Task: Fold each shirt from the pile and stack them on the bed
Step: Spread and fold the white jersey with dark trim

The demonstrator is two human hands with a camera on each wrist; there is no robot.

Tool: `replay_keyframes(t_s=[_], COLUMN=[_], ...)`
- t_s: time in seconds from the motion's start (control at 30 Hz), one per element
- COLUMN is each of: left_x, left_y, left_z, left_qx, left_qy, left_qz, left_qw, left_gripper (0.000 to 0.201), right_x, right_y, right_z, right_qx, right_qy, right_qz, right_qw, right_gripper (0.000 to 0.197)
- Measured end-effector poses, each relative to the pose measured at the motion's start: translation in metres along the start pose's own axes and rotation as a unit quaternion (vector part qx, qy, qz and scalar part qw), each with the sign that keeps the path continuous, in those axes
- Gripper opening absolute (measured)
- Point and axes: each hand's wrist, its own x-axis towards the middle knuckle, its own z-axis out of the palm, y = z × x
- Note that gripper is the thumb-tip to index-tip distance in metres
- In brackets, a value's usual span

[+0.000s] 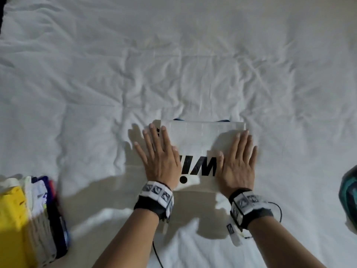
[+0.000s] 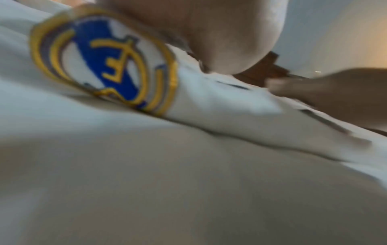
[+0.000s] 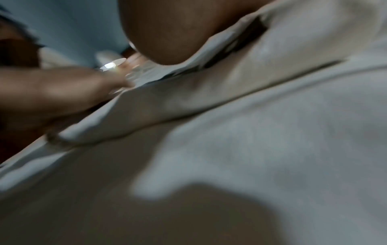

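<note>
A folded white shirt [image 1: 197, 140] with black lettering lies on the white bed [image 1: 173, 64], in the near middle. My left hand [image 1: 160, 151] presses flat on its left side, fingers straight and spread. My right hand [image 1: 238, 157] lies flat on its right side the same way. In the left wrist view the shirt's round blue and gold crest [image 2: 104, 61] shows beside my palm. The right wrist view shows blurred white shirt fabric [image 3: 209, 99] under my palm and thumb.
A stack of folded shirts [image 1: 34, 215], yellow, white and dark blue, sits at the bed's near left. A teal and dark garment [image 1: 349, 194] pokes in at the right edge. Wrinkled sheet stretches beyond the hands.
</note>
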Motion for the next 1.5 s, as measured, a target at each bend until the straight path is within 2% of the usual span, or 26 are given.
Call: replay_keyframes(t_s=[0.07, 0.13, 0.33, 0.47, 0.53, 0.57, 0.63, 0.67, 0.73, 0.8, 0.87, 0.97, 1.03, 1.1, 1.13, 1.23, 1.3, 1.37, 1.43, 1.5], left_x=[-0.027, -0.047, -0.044, -0.037, -0.031, -0.028, -0.026, -0.025, -0.024, -0.018, -0.010, -0.004, -0.005, -0.005, -0.003, 0.010, 0.022, 0.035, 0.048, 0.058], left_y=[0.013, 0.012, -0.013, -0.004, 0.017, 0.029, 0.061, 0.080, 0.116, 0.140, 0.154, 0.167, 0.173, 0.174, 0.173, 0.168, 0.165, 0.163, 0.163, 0.160], left_z=[0.004, 0.015, 0.022, 0.009, -0.009, -0.018, -0.031, -0.037, -0.041, -0.034, -0.025, -0.019, -0.021, -0.024, -0.028, -0.041, -0.059, -0.085, -0.112, -0.141], left_qx=[-0.002, 0.001, 0.030, 0.023, 0.019, 0.014, -0.006, -0.014, -0.012, -0.001, 0.002, 0.038, 0.059, 0.045, 0.031, -0.022, -0.090, -0.192, -0.291, -0.365], left_qy=[0.004, -0.012, -0.060, -0.039, -0.030, -0.022, 0.006, -0.001, -0.082, -0.170, -0.199, -0.232, -0.248, -0.257, -0.268, -0.295, -0.301, -0.296, -0.273, -0.240], left_qz=[0.071, 0.107, 0.045, -0.050, -0.067, -0.046, 0.053, 0.099, 0.142, 0.129, 0.119, 0.116, 0.125, 0.125, 0.119, 0.105, 0.088, 0.075, 0.078, 0.088], left_qw=[0.997, 0.994, 0.997, 0.998, 0.997, 0.999, 0.999, 0.995, 0.986, 0.977, 0.973, 0.965, 0.959, 0.957, 0.955, 0.950, 0.945, 0.933, 0.914, 0.895], left_gripper=[0.070, 0.070, 0.070, 0.068, 0.064, 0.058, 0.030, 0.022, 0.030, 0.044, 0.050, 0.054, 0.042, 0.027, 0.029, 0.026, 0.030, 0.028, 0.018, 0.020], right_x=[-0.022, -0.039, -0.041, -0.043, -0.048, -0.051, -0.056, -0.059, -0.063, -0.064, -0.060, -0.054, -0.053, -0.054, -0.055, -0.058, -0.054, -0.045, -0.030, -0.016], right_y=[-0.012, -0.017, 0.008, 0.024, 0.031, 0.033, 0.038, 0.040, 0.046, 0.047, 0.046, 0.046, 0.047, 0.049, 0.048, 0.040, 0.032, 0.019, 0.004, -0.011], right_z=[0.004, 0.014, 0.026, 0.019, 0.006, 0.000, -0.011, -0.015, -0.018, -0.021, -0.026, -0.030, -0.029, -0.026, -0.028, -0.038, -0.049, -0.065, -0.086, -0.110], right_qx=[-0.011, -0.011, 0.002, 0.063, 0.116, 0.140, 0.181, 0.195, 0.205, 0.193, 0.174, 0.175, 0.211, 0.249, 0.279, 0.400, 0.443, 0.479, 0.473, 0.417], right_qy=[0.006, -0.012, -0.047, -0.037, -0.021, -0.005, 0.007, -0.002, -0.045, -0.099, -0.154, -0.193, -0.189, -0.164, -0.140, -0.066, -0.001, 0.087, 0.176, 0.264], right_qz=[-0.071, -0.099, -0.038, 0.016, 0.052, 0.073, 0.111, 0.123, 0.141, 0.150, 0.151, 0.157, 0.163, 0.155, 0.148, 0.156, 0.162, 0.151, 0.105, 0.033], right_qw=[0.997, 0.995, 0.998, 0.997, 0.992, 0.987, 0.977, 0.973, 0.967, 0.965, 0.961, 0.953, 0.945, 0.942, 0.938, 0.901, 0.882, 0.861, 0.857, 0.869], right_gripper=[0.071, 0.068, 0.067, 0.069, 0.066, 0.063, 0.056, 0.054, 0.051, 0.056, 0.062, 0.033, 0.026, 0.034, 0.036, 0.029, 0.018, 0.023, 0.029, 0.029])
